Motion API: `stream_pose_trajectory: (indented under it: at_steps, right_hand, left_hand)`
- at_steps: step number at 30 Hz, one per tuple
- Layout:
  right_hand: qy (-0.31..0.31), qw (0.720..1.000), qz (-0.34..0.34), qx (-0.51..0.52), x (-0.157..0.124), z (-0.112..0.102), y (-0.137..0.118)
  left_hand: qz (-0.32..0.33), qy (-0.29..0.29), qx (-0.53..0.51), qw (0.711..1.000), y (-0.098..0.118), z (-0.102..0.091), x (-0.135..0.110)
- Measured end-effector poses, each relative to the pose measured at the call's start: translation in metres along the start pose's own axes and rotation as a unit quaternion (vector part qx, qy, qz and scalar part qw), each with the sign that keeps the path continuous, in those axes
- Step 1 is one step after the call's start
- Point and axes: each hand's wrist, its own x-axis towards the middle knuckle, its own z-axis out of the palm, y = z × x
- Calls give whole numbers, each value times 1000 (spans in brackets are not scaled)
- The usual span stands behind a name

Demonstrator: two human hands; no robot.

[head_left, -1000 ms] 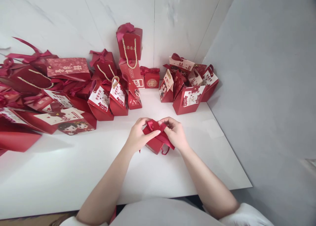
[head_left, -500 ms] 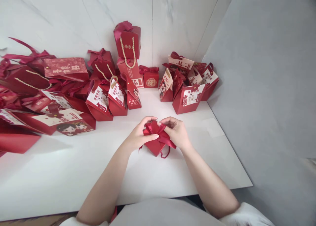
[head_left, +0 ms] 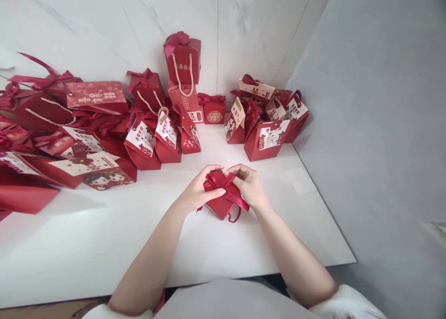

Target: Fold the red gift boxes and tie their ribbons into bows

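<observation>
On the white surface point(head_left: 104, 249), left fingers point(head_left: 212, 195) clasp a red box point(head_left: 220, 209), right fingers point(head_left: 241, 168) pinch its ribbon point(head_left: 238, 200); I'd guess light, crushable card, best held by its edges.

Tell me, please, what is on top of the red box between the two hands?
A red ribbon lies on the box. The left hand and right hand hide parts of both.

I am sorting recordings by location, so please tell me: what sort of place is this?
Probably an indoor gift-packing corner: many decorated red cardboard boxes crowd a smooth white table, and the person's hands hold a small red cardboard box with a shiny red ribbon.
</observation>
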Motion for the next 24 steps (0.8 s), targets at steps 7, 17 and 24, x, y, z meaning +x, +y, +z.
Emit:
stream_pose_trajectory:
  at_steps: [7, 17, 24]
  right_hand:
    - [-14, 1000, -4, -20, 0, -1, 2]
    - [2, 1000, 16, -5, 0, 0, 6]
    - [-17, 1000, 0, -4, -2, 2, 2]
  left_hand:
    - [-12, 15, -11, 1000, 1, 1, -2]
    - [12, -15, -52, 998, -3, -2, 1]
    - [113, 19, 73, 991, 3, -12, -7]
